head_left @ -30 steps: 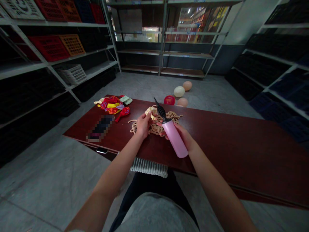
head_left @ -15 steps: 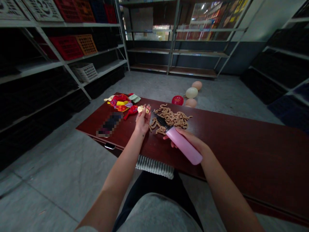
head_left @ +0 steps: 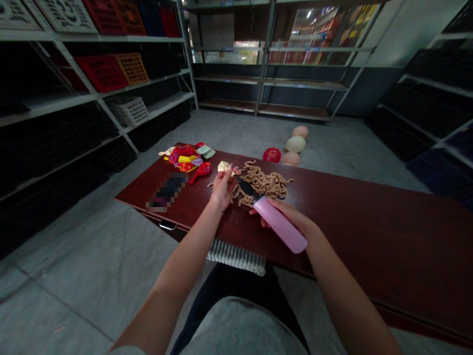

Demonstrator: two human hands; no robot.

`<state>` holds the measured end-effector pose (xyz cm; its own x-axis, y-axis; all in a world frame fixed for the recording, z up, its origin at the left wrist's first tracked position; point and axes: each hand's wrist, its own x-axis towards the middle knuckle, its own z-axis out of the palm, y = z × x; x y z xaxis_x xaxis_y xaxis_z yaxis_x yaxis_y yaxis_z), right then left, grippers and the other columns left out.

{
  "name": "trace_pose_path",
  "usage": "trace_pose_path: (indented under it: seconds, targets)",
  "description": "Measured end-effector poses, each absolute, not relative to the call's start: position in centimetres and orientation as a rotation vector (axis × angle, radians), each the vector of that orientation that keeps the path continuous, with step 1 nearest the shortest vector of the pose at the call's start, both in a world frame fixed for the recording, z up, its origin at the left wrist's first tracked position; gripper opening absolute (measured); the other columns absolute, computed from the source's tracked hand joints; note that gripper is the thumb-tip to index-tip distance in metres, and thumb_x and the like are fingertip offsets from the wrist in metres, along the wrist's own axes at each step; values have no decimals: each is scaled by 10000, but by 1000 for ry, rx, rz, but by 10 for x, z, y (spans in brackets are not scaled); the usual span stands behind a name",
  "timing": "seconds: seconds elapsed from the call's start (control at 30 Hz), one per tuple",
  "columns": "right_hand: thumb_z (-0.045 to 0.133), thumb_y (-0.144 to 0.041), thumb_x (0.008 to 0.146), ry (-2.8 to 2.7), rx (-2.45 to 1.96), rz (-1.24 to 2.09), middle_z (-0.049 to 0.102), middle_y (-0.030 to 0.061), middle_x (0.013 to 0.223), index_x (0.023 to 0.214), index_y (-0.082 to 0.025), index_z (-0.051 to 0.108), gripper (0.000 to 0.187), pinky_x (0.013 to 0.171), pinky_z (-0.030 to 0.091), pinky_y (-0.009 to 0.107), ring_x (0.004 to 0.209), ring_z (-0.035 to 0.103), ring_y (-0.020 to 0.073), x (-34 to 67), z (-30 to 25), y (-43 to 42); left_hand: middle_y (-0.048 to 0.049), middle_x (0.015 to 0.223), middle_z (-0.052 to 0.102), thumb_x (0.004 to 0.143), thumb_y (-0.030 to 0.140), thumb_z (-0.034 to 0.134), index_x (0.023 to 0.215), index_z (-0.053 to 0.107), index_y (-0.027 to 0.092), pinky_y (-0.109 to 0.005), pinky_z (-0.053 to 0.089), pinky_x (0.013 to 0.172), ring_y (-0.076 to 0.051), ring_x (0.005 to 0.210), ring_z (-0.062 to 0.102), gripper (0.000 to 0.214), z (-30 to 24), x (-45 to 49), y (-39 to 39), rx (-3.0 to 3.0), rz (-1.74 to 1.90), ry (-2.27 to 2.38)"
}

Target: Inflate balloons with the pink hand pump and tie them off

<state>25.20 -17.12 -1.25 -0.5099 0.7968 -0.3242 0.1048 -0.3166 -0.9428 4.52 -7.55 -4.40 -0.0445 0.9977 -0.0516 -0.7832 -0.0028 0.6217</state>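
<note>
Right hand: the right hand point(head_left: 291, 223) is wrapped around the barrel of a pink hand pump point(head_left: 281, 228), gripped near the nozzle end.
Left hand: the left hand point(head_left: 222, 190) is closed in a pinch on a pale yellow balloon point(head_left: 223, 166), held just above its fingertips.
Pump axis: the pump is laid slantwise, its black nozzle point(head_left: 244, 186) aimed up and leftward at the left hand, its blunt end toward the right forearm.
Key relation: the nozzle tip is seen just beside the left hand's thumb side, below the pinched balloon; contact cannot be told.
Beyond the hands: a heap of tan uninflated balloons point(head_left: 264, 182) is spread on the dark red table point(head_left: 369, 217).
Further left: bright balloons point(head_left: 185, 159) are piled past the left hand.
</note>
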Motion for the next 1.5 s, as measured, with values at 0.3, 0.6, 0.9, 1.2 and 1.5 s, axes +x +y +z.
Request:
trace_pose_path:
  seconds: [0.3,0.6,0.9,1.2,1.5]
  targets:
    - [423,-652,920,-1382,-1146,1832,708,77,736,1106,-165,736,608,635,471,285,664,606,161,253,-18,-167,-44,951,748,814,204,750,1000,708,169,-188,511,738,-106,810,688,194,-45,55,-84,569,1368,570]
    - [450,-666,901,-1346,-1174,1840,699,81,708,1081,-131,737,633,575,455,265,627,603,153,247,-13,-172,-33,856,735,759,299,809,1028,713,164,-224,508,714,-124,757,674,316,-41,55,-87,607,1357,660]
    - [508,-643,883,-1395,-1178,1753,693,63,695,1055,-167,741,557,554,436,263,610,598,148,246,-16,-171,-52,833,726,729,339,832,853,725,121,-233,499,777,-129,778,667,272,-44,55,-87,617,1261,636]
    - [470,-647,896,-1371,-1182,1720,688,69,697,1065,-170,740,574,531,419,259,584,574,141,246,-17,-171,-112,1161,707,829,513,705,1111,728,173,-243,492,752,-202,1009,655,442,-48,51,-88,757,1064,477]
    - [508,-667,871,-1298,-1171,1764,698,77,716,1074,-138,719,605,578,479,269,615,608,151,247,-25,-169,-139,1126,698,880,410,674,1121,707,128,-249,500,766,-202,997,662,373,-38,46,-90,787,969,411]
